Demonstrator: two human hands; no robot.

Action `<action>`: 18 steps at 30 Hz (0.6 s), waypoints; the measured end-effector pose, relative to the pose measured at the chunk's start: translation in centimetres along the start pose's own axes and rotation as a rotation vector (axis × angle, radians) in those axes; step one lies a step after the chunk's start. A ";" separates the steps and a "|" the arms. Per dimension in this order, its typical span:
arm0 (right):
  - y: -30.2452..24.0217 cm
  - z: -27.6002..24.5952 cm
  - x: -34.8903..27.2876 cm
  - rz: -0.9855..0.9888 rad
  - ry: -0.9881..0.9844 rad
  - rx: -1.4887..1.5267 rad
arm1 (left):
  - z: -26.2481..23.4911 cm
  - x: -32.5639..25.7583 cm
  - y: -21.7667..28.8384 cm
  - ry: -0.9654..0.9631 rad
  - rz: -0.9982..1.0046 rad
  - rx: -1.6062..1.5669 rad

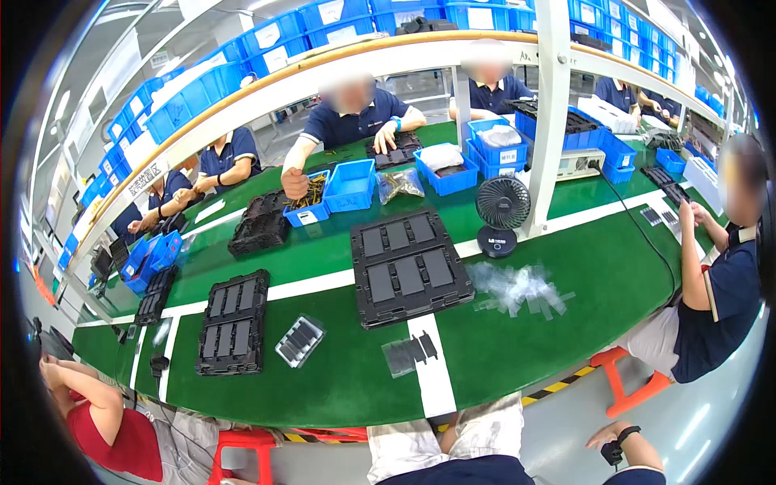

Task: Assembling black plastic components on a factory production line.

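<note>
My right hand hangs low at the right, out over the floor and apart from the table. A black band circles its wrist; the fingers are loosely stretched, and nothing shows in them. My left hand is out of the picture. Before my lap, at the near edge of the green table, lie small dark strips beside a transparent film piece. Beyond them sits a black tray filled with flat dark grey rectangles. A heap of transparent film strips lies to its right.
A small black fan stands by the white post. Further left are another black tray and a transparent tray of dark pieces. Blue bins stand mid-table. Co-workers sit around; a red stool is at the right.
</note>
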State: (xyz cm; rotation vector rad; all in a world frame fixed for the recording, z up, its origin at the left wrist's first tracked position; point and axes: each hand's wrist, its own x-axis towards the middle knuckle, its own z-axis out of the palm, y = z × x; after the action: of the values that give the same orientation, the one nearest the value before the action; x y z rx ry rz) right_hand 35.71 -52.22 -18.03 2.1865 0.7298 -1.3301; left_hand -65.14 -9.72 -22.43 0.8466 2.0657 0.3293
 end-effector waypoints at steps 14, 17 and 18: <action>-4.1 8.1 6.6 -0.298 0.280 0.260 | 10.5 -12.4 5.6 0.674 0.560 0.388; -4.7 8.2 8.6 -0.313 0.280 0.285 | 12.3 -12.9 5.9 0.607 0.540 0.408; -4.9 9.0 9.2 -0.311 0.275 0.304 | 12.9 -12.7 6.6 0.579 0.543 0.423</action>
State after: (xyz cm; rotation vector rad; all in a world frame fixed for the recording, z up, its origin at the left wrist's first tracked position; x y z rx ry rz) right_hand 30.27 -52.54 -30.69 2.6175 1.0676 -1.3753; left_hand -46.81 -14.37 -18.96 1.7453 2.4442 0.4774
